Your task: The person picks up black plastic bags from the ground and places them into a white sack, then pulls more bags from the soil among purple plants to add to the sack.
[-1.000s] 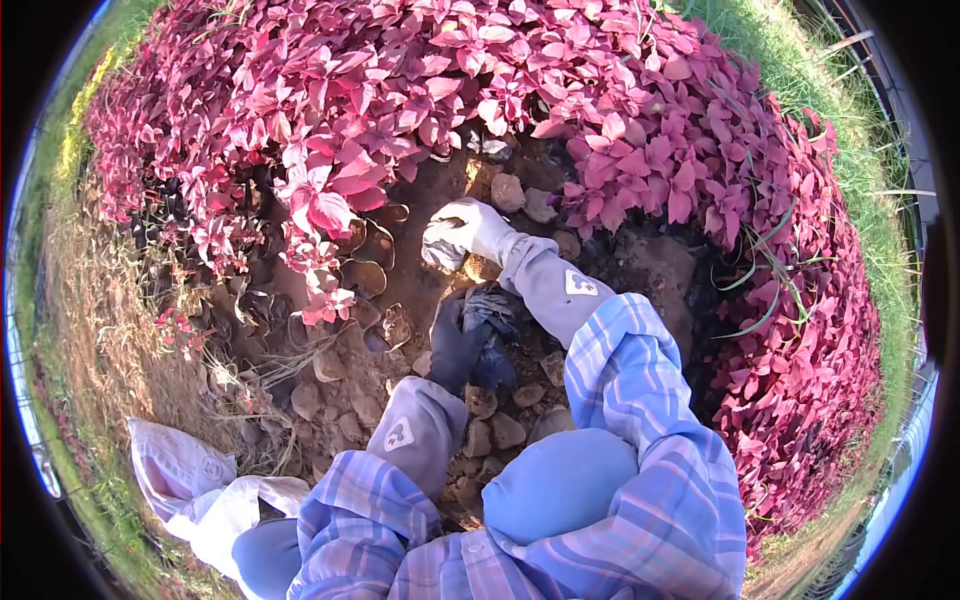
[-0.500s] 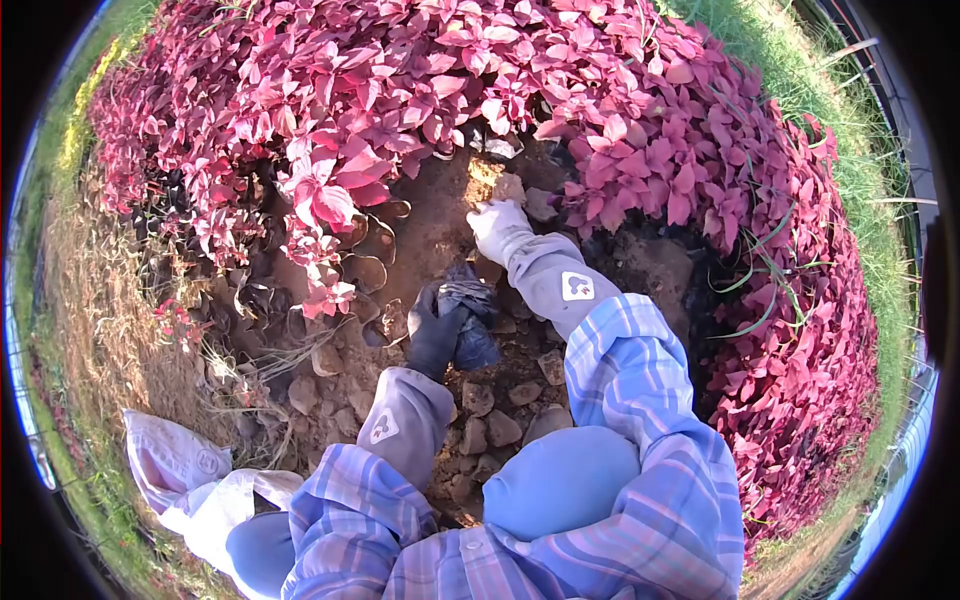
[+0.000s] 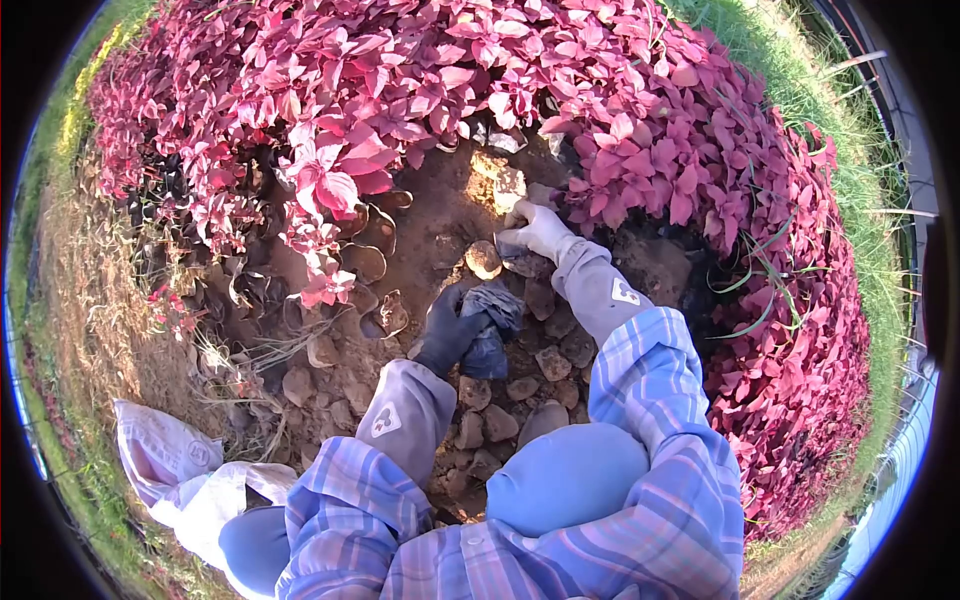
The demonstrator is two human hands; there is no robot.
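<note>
My left hand (image 3: 447, 332), in a dark glove, is wrapped round a bundle of crumpled black plastic bags (image 3: 488, 325) above the soil. Further forward, my right hand (image 3: 541, 232), in a pale glove, reaches down among clods with its fingers curled. Its fingertips are near a pale clod (image 3: 509, 187), and a dark piece lies under the palm. Whatever is in those fingers is hidden. Between my two hands sits a rounded brown clod (image 3: 483, 260).
Dense red-leaved plants (image 3: 660, 150) ring the bare soil ahead and to the right. Several clods (image 3: 500, 424) lie before my knee (image 3: 568, 478). Open-topped plant bags (image 3: 385, 316) stand at left. A white sack (image 3: 170, 455) rests at lower left.
My right hand has shifted right and slightly back, uncovering the rounded clod. My left hand, still holding the plastic bags, has moved a little to the right.
</note>
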